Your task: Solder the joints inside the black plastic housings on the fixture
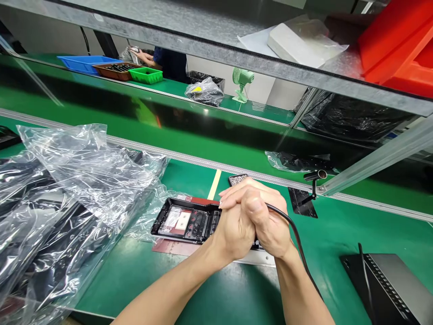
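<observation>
Both of my hands are clasped together over the right end of a black plastic housing in the head view. My left hand is closed, pressed against my right hand, which is closed too. A black cable comes out at the right hand and runs down past the right forearm. Whatever the hands grip is hidden behind the fingers. The housing's open frame and a white label-like piece show left of the hands. Beneath it lies a reddish mat and a pale metal strip.
Plastic-wrapped black parts pile up at left. Behind my hands is a small tray of screws. A black tube holder stands at the rail, and a black box-like unit lies at right. A metal shelf hangs above; another person works beyond.
</observation>
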Tool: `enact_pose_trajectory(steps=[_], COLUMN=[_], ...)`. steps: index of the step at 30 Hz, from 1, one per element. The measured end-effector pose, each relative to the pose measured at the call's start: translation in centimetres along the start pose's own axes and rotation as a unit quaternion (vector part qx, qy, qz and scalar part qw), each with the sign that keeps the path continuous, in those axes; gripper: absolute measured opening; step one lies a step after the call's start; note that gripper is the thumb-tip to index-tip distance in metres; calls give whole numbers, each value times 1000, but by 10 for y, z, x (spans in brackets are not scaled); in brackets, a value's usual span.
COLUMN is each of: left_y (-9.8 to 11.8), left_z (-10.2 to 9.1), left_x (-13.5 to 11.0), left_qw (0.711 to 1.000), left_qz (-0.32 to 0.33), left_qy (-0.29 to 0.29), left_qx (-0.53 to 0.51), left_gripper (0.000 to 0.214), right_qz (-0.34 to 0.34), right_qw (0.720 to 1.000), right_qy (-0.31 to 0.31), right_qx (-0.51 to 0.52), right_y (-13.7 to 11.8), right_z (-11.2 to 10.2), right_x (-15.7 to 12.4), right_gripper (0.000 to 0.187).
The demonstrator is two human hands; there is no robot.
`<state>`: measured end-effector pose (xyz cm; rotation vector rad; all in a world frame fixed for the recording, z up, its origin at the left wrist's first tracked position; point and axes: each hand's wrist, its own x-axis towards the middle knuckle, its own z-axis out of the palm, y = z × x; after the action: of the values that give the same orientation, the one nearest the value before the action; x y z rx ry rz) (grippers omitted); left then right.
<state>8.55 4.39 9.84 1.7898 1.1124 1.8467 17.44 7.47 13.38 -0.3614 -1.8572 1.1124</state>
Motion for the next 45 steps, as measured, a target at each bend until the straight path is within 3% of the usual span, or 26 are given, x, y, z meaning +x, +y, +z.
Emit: enact_pose_trajectory(steps=[5, 11, 19, 30, 39, 45], left_y=[2, 3, 6, 7, 5, -1], left_z=[0, 1, 3, 1, 0, -2], left_x=[1, 3, 4, 6, 7, 3], left_qw=[998, 999, 998, 995, 996, 997], left_qz=[-56, -25, -66, -91, -74, -70], left_qy=[-26, -24, -8, -24, -5, -3], left_qx=[-19, -23, 2, -39, -53, -40], left_gripper=[44, 45, 57, 54, 50, 50], right_qz=[0, 5, 22, 34, 2, 4], right_qw=[1000, 1000, 999, 999, 999, 997], right_qy=[8, 5, -17, -2, 16, 17], right_qx=[-1, -7, -22, -33, -42, -71], right_y=[1, 2, 0, 0, 2, 1], right_z=[0, -2, -7, -5, 2, 4], right_x=[-1, -2, -2, 0, 1, 4], right_gripper=[45, 42, 44, 54, 53, 41])
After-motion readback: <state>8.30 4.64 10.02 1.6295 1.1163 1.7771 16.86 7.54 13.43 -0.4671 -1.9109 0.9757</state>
